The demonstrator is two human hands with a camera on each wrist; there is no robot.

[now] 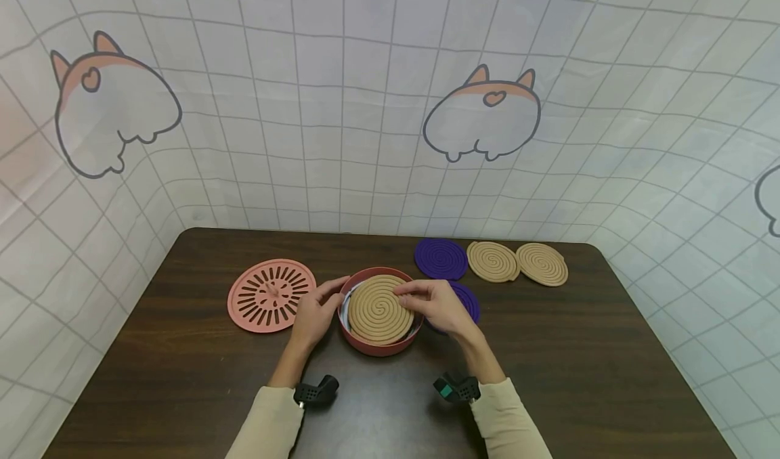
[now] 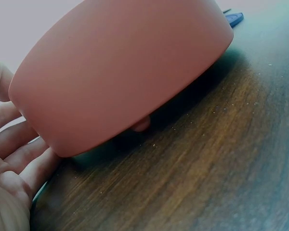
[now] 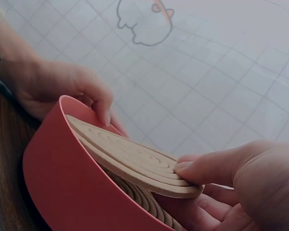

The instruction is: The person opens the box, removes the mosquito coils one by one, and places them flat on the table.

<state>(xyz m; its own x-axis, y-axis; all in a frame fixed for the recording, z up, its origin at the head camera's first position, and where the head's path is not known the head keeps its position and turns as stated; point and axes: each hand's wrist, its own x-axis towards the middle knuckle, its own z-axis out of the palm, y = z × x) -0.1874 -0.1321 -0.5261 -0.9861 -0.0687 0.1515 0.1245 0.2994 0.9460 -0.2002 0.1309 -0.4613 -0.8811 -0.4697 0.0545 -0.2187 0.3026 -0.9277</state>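
A round pink-red box (image 1: 379,351) stands on the table, its open top facing up. My left hand (image 1: 315,315) grips its left side, with the thumb over the rim and the fingers (image 2: 26,154) along the outer wall. Between thumb and fingers, my right hand (image 1: 441,303) pinches the right edge of a tan mosquito coil (image 1: 379,310). That coil lies tilted in the box mouth, its far edge against the inner wall in the right wrist view. Beneath it, another coil (image 3: 142,196) shows inside the box.
A pink slotted lid (image 1: 271,295) lies left of the box. At the back right are a purple coil (image 1: 441,258) and two tan coils (image 1: 493,261) (image 1: 542,265). Another purple coil (image 1: 466,301) is partly hidden behind my right hand. A white gridded curtain (image 1: 378,195) borders the table.
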